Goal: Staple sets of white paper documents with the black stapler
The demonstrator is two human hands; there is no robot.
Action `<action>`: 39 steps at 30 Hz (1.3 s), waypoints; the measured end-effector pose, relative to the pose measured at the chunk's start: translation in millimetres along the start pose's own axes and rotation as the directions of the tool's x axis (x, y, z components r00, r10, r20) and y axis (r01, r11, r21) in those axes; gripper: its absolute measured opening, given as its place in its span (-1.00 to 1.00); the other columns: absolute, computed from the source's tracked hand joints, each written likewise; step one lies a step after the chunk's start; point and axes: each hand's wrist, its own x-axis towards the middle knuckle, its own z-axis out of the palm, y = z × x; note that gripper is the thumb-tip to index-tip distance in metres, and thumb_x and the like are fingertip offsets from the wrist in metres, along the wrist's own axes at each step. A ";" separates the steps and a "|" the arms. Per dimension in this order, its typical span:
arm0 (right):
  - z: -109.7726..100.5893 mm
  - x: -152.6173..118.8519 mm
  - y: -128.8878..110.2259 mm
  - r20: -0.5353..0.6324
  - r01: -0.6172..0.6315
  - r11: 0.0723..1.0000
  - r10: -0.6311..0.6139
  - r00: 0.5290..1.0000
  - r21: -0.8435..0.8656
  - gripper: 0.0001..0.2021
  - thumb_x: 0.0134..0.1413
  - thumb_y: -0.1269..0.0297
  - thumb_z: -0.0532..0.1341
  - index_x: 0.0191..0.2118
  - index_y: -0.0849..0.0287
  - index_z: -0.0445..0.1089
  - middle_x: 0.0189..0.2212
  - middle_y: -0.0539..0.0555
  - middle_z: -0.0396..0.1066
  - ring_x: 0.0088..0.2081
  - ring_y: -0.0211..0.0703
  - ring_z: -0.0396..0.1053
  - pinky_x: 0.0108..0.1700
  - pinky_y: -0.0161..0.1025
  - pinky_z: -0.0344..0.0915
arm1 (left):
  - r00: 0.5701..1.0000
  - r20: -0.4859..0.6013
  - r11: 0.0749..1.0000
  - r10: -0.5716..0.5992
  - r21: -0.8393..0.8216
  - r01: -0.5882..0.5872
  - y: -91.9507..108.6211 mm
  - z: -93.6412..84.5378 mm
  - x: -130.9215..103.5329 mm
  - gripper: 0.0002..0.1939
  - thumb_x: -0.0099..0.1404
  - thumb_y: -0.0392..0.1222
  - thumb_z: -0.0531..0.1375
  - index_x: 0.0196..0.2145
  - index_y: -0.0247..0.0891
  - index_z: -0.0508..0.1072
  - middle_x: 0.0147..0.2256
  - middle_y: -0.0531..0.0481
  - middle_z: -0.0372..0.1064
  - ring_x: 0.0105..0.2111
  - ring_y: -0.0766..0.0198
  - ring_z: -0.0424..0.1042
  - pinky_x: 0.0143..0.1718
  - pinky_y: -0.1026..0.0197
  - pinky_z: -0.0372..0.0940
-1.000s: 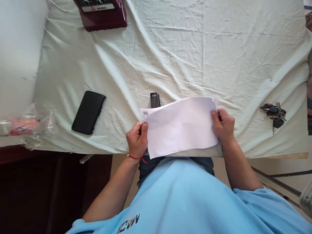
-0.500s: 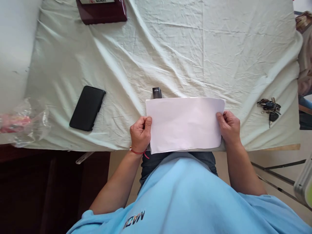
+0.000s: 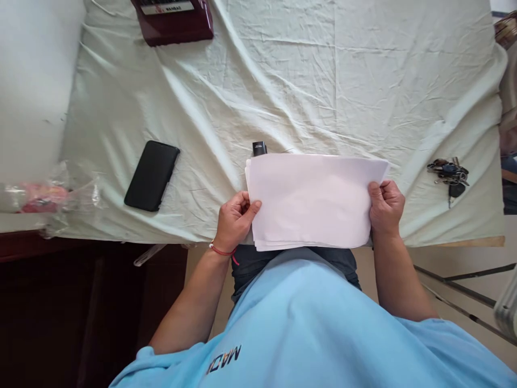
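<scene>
A stack of white paper sheets [image 3: 313,202] is held over the table's front edge, its sheets slightly fanned at the left and lower edges. My left hand [image 3: 236,218] pinches the stack's left side, thumb on top and fingers beneath. On the right side, my right hand [image 3: 386,207] grips the paper with its thumb on top. Just behind the stack's upper left edge, a small black object [image 3: 259,148] lies partly covered by the paper.
On the cloth-covered table [image 3: 299,81] lie a black phone-like object [image 3: 152,175] at left and a bunch of keys [image 3: 449,175] at right. A dark red box [image 3: 177,24] stands at the back left. Clear plastic packaging [image 3: 52,199] is at the far left.
The sheets have shifted out of line, with the top ones offset rightward, so edges now show at the left and bottom. My left thumb points more across the paper. The view has moved slightly.
</scene>
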 end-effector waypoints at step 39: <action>8.0 6.7 3.8 -0.066 0.110 0.993 -0.108 0.992 0.033 -0.35 0.25 -0.51 0.55 -0.23 0.06 0.57 -0.29 0.09 0.53 -0.21 -0.05 0.46 -0.23 -0.12 0.46 | 0.990 0.105 0.995 0.089 -0.048 -0.085 -6.4 -3.4 12.1 -0.48 0.32 0.30 0.57 -0.38 -0.17 0.54 -0.50 0.11 0.31 -0.48 0.33 0.20 -0.42 0.22 0.12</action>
